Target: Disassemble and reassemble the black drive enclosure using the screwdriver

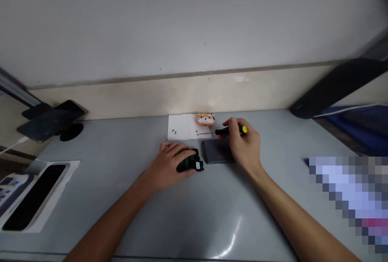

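Note:
My left hand (170, 161) rests on a small black device (190, 162) with a green circuit board showing, pressing it against the grey table (121, 197). My right hand (245, 145) grips a screwdriver (226, 131) with a black handle and yellow end cap, its thin shaft pointing left over a white paper sheet (182, 126). A dark grey flat box (216, 151) lies just under my right hand. A few tiny screws (173, 131) lie on the paper. An orange cartoon animal figure (205, 119) sits at the paper's far edge.
A phone on a black stand (51, 120) is at the far left, with a white cable. A white machine with a dark recess (27, 197) sits at the left edge. A black lamp arm (336, 86) reaches in from the right. The wall runs along the table's back.

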{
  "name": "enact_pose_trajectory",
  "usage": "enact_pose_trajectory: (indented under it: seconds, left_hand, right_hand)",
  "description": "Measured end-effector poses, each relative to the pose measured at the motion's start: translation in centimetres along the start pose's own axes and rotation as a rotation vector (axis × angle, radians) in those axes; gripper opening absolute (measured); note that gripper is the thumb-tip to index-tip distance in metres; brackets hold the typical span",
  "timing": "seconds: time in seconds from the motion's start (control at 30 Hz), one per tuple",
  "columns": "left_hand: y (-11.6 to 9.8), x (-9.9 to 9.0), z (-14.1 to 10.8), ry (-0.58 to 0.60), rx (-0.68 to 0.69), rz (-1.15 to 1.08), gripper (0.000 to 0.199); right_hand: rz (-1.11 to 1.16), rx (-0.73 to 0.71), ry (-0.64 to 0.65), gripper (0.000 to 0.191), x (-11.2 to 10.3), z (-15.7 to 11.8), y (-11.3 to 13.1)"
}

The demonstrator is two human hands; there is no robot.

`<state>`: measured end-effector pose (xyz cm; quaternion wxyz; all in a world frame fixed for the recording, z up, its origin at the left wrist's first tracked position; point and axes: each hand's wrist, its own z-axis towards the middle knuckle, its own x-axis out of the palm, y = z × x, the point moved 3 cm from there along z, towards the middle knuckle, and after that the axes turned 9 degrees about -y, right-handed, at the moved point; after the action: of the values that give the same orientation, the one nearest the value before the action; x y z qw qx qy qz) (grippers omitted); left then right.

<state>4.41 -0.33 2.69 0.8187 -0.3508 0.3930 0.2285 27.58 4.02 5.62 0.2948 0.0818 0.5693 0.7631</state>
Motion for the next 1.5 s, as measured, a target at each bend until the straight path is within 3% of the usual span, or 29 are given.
enact_pose_trajectory:
  seconds: [0.6, 1.0, 1.33, 1.5]
  left_hand:
    - [0.3, 0.3, -0.2, 0.022, -0.013, 0.025, 0.042]
    - [0.0, -0.1, -0.2, 0.061, -0.019, 0.027, 0.048]
    - [0.2, 0.2, -0.1, 0.015, -0.021, 0.021, 0.042]
    - [0.1, 0.1, -0.2, -0.008, -0.017, 0.024, 0.041]
  right_hand:
    - [0.033, -0.030, -0.002, 0.044, 0.0, -0.1, -0.5]
    - [0.009, -0.154, -0.011, 0.039, 0.0, -0.6, 0.4]
    - [0.250, 0.130, 0.059, 0.046, 2.1, -0.4, 0.0]
    - [0.246, 0.216, 0.033, 0.048, 1.2, 0.0, -1.0]
